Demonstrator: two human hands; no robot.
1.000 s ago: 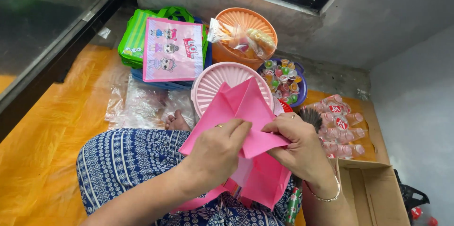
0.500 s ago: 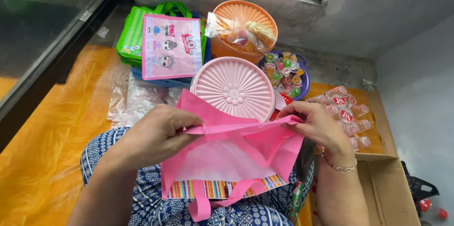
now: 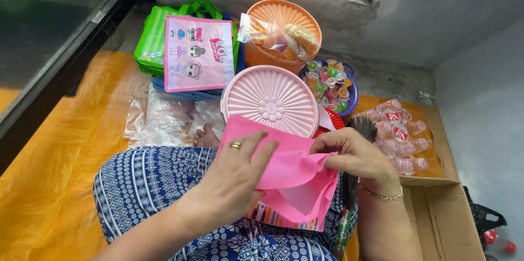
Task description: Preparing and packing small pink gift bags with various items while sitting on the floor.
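In the head view, a pink fabric bag (image 3: 289, 176) lies on the person's lap, just in front of the round pink ribbed lid (image 3: 271, 100), its upper edge touching or overlapping that lid's near rim. The bag is a soft, matte, bright pink cloth, creased and partly folded over on itself; a paler pink inner face shows at the opening near its right side, and a strip of coloured stripes runs along its lower edge. The left hand (image 3: 234, 179), with a gold ring on one finger, lies flat on the bag with fingers spread and extended, pressing the cloth down. The right hand (image 3: 355, 154), with a thin bracelet at the wrist, is closed in a pinch on the bag's folded right edge, drawing up a small peak of cloth.

Behind the pink lid stands an orange tub (image 3: 281, 31) with a clear packet of snacks resting on top. To the lid's right is a purple bowl (image 3: 332, 78) of small coloured jelly cups, and farther right a pack of small bottles (image 3: 398, 135) on a cardboard box (image 3: 436, 217). To the lid's left, a stack of printed bags (image 3: 191, 48) in pink and green lies beside clear plastic wrappers (image 3: 158, 122).
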